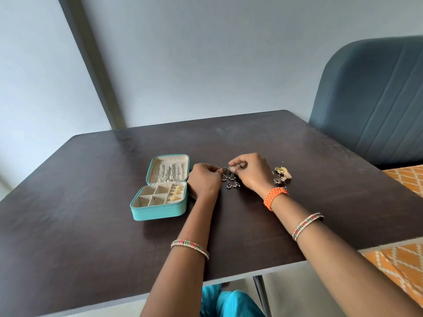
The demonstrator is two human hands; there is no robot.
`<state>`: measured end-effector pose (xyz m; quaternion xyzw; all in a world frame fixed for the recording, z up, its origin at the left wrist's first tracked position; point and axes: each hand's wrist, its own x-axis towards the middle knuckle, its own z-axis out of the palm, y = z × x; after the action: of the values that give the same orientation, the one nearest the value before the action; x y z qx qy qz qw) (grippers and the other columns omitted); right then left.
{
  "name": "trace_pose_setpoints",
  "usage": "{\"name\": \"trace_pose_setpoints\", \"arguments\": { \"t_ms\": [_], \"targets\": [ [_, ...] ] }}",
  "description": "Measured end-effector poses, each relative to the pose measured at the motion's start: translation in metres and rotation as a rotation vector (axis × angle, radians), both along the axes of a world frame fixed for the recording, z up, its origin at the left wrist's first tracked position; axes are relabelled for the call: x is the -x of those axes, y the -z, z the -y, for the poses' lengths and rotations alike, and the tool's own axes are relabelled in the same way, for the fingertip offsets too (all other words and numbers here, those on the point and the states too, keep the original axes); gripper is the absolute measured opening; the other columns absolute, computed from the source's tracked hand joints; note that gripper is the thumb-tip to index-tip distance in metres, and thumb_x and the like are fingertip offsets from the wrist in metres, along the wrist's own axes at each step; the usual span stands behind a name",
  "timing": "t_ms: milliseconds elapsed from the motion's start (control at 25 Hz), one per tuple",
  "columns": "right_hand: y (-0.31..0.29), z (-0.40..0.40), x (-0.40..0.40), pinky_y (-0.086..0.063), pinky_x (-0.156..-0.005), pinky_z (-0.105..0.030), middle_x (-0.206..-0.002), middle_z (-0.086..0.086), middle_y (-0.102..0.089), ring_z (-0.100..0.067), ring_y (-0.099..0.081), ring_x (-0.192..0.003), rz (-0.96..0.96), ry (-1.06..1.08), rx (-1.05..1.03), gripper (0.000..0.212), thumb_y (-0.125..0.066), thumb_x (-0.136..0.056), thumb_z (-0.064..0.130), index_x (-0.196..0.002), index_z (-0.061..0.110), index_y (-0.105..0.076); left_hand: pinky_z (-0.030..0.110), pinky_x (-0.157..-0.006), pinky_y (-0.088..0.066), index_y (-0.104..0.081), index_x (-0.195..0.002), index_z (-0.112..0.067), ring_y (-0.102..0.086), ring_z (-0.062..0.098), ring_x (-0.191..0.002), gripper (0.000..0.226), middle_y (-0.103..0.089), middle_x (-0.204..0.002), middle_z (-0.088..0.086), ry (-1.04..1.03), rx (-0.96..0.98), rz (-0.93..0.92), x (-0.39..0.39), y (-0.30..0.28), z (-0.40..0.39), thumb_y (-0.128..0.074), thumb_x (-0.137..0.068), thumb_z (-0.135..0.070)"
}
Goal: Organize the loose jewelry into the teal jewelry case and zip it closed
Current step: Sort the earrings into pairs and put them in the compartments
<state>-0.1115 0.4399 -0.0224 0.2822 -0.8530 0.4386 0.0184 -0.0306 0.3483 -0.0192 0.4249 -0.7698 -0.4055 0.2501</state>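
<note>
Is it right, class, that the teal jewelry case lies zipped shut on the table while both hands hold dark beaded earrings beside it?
No. The head view shows the teal jewelry case lying open. Both the left hand and the right hand do hold the dark beaded earrings.

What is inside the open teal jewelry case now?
The teal zip-around fabric jewelry case holds silver chains in its lid, gold earrings in its right slots. The square compartments look empty; nothing covers them.

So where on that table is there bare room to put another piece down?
The dark table is bare left of and in front of the teal jewelry case, and along the far edge. It is crowded between the case and the loose gold jewelry, where both hands pinch the silver earrings.
</note>
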Motion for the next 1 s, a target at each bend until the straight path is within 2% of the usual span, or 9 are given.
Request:
{"name": "trace_pose_setpoints", "arguments": {
  "t_ms": [160,240,360,440,520,600,720,880,1000],
  "targets": [
    [-0.001,-0.002,-0.002,-0.049,-0.070,-0.026,-0.057,0.017,-0.053,-0.013,-0.062,-0.075,-0.009,0.029,0.046,0.017,-0.066,-0.081,0.010,-0.082,0.026,-0.073,0.022,-0.068,-0.039,-0.074,-0.091,-0.017,-0.066,0.022,-0.090,0.015,-0.072,-0.087,0.004,0.008,0.005,-0.043,-0.003,0.000,0.000,-0.065,-0.084,-0.027],
    [-0.006,-0.005,-0.004,-0.044,-0.066,-0.021,-0.061,0.016,-0.056,-0.006,-0.057,-0.067,-0.025,0.049,0.152,0.022,-0.061,-0.083,0.005,-0.080,0.024,-0.071,0.024,-0.066,-0.038,-0.073,-0.089,-0.013,-0.064,0.024,-0.081,0.016,-0.065,-0.074,0.002,0.000,-0.010,-0.152,-0.005,0.000,-0.002,-0.062,-0.087,-0.025],
    [-0.018,-0.014,-0.003,-0.046,-0.063,-0.018,-0.071,0.011,-0.065,-0.005,-0.059,-0.065,-0.117,0.073,0.377,0.025,-0.059,-0.082,0.001,-0.077,0.023,-0.071,0.027,-0.063,-0.039,-0.071,-0.084,-0.012,-0.056,0.017,-0.064,0.017,-0.060,-0.064,-0.002,-0.017,0.004,-0.391,-0.007,-0.005,-0.004,-0.059,-0.089,-0.024],
    [-0.026,-0.028,0.005,-0.045,-0.062,-0.018,-0.071,0.011,-0.066,-0.005,-0.059,-0.063,-0.149,0.134,0.508,0.024,-0.059,-0.082,0.001,-0.077,0.022,-0.070,0.026,-0.058,-0.036,-0.068,-0.082,-0.017,-0.052,0.014,-0.057,0.016,-0.055,-0.056,-0.009,0.039,0.133,-0.414,-0.010,-0.010,-0.011,-0.058,-0.089,-0.028],
    [-0.028,-0.047,0.019,-0.046,-0.064,-0.021,-0.072,0.012,-0.065,-0.006,-0.058,-0.066,-0.157,0.224,0.571,0.025,-0.058,-0.082,0.001,-0.077,0.024,-0.068,0.028,-0.056,-0.036,-0.065,-0.083,-0.022,-0.054,0.015,-0.058,0.015,-0.051,-0.052,-0.010,0.151,0.314,-0.334,-0.012,-0.017,-0.025,-0.055,-0.089,-0.033],
    [-0.025,-0.070,0.035,-0.047,-0.068,-0.024,-0.073,0.012,-0.064,-0.007,-0.057,-0.069,-0.139,0.305,0.538,0.027,-0.059,-0.081,0.001,-0.075,0.026,-0.068,0.028,-0.058,-0.035,-0.063,-0.086,-0.026,-0.055,0.017,-0.064,0.014,-0.051,-0.054,-0.010,0.248,0.456,-0.252,-0.011,-0.022,-0.041,-0.053,-0.089,-0.035],
    [-0.015,-0.090,0.052,-0.049,-0.069,-0.026,-0.070,0.013,-0.064,-0.006,-0.057,-0.069,-0.054,0.322,0.410,0.026,-0.061,-0.079,0.004,-0.070,0.028,-0.068,0.027,-0.063,-0.035,-0.064,-0.091,-0.027,-0.058,0.017,-0.078,0.014,-0.060,-0.070,-0.011,0.329,0.512,-0.160,-0.003,-0.021,-0.053,-0.053,-0.090,-0.036],
    [-0.010,-0.083,0.048,-0.047,-0.065,-0.020,-0.067,0.008,-0.066,-0.001,-0.056,-0.061,0.007,0.039,0.235,0.026,-0.065,-0.074,0.004,-0.068,0.029,-0.069,0.029,-0.068,-0.038,-0.065,-0.095,-0.032,-0.050,0.013,-0.099,0.013,-0.064,-0.091,-0.016,0.408,0.494,-0.082,0.008,-0.011,-0.045,-0.057,-0.088,-0.040],
    [-0.010,-0.079,0.043,-0.049,-0.068,-0.023,-0.068,0.007,-0.067,-0.002,-0.059,-0.062,0.087,-0.112,0.149,0.018,-0.070,-0.072,0.009,-0.074,0.027,-0.072,0.030,-0.078,-0.042,-0.065,-0.102,-0.032,-0.043,0.015,-0.105,0.018,-0.062,-0.098,-0.014,0.547,0.492,-0.067,0.012,-0.004,-0.042,-0.064,-0.085,-0.029]
  ]
}}
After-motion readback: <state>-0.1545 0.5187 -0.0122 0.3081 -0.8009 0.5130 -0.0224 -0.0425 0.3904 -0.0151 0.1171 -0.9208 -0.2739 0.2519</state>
